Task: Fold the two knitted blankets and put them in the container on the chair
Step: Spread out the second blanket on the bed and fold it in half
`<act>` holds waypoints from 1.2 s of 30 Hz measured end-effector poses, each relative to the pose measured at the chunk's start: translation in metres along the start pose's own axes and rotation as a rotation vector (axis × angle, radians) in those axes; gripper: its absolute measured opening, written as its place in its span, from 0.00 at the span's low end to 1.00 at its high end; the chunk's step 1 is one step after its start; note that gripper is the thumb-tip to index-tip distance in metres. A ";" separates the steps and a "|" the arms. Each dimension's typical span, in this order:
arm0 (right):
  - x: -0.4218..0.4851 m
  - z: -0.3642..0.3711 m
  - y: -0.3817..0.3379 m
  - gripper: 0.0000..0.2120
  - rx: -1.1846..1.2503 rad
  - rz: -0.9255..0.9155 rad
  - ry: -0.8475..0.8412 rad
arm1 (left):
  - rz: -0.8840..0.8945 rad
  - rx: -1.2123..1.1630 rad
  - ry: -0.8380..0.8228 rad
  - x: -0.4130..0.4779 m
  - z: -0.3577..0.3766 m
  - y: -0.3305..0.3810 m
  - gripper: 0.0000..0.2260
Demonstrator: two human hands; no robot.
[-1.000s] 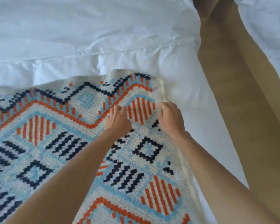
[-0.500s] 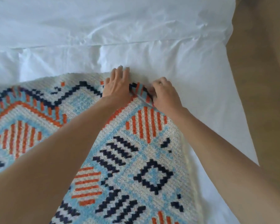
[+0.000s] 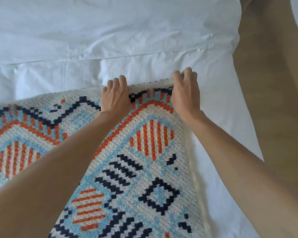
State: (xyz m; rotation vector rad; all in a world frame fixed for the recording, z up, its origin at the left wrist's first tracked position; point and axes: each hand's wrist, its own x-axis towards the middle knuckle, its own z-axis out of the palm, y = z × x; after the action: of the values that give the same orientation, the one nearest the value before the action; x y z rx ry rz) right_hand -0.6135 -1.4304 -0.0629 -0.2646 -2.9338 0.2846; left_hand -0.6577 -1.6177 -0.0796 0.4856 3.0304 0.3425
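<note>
One knitted blanket (image 3: 144, 169) is lying spread on the bed (image 3: 58, 78), patterned side up: cream ground, orange-striped diamonds, navy zigzags and squares, pale blue outlines. It is covering the near and left part of the white sheet and running out of view at the left and bottom edges. Its right border is lying just inside the mattress edge, with brown floor (image 3: 273, 109) showing beyond. A white pillow (image 3: 110, 28) is sitting across the head of the bed, apart from the blanket's far edge. Both hands are working at that far edge, near the blanket's far right corner. The left hand (image 3: 115, 98) is lying knuckles up, fingers curling over the hem and gripping it. The right hand (image 3: 185, 95) is gripping the corner itself, fingers hooked over the border, fingertips slightly blurred. The hands are sitting apart, with a short strip of hem stretching between them and rolling up a little off the sheet. Against half a second back: the hands were nearly touching then, with a small bunched fold of the pattern between them; now they are spreading wider, and the navy-and-orange band is lying open between them. Against a second back: both hands were resting on the striped diamond, short of the edge; they are now reaching further up the bed, at the hem.
</note>
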 end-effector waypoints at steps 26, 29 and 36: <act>-0.040 0.028 -0.007 0.11 0.118 -0.313 -0.378 | 0.091 -0.037 -0.273 -0.038 0.030 0.011 0.17; -0.038 0.026 -0.004 0.11 0.134 -0.291 -0.377 | 0.104 -0.036 -0.275 -0.040 0.031 0.008 0.17; 0.020 0.000 0.025 0.22 -0.109 -0.016 0.020 | 0.071 -0.035 -0.332 -0.038 0.029 0.012 0.20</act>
State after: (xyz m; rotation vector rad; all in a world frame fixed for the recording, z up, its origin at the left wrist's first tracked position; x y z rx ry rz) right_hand -0.6289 -1.4027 -0.0644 -0.2577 -2.9345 0.1198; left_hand -0.6158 -1.6124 -0.1047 0.5833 2.6876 0.2855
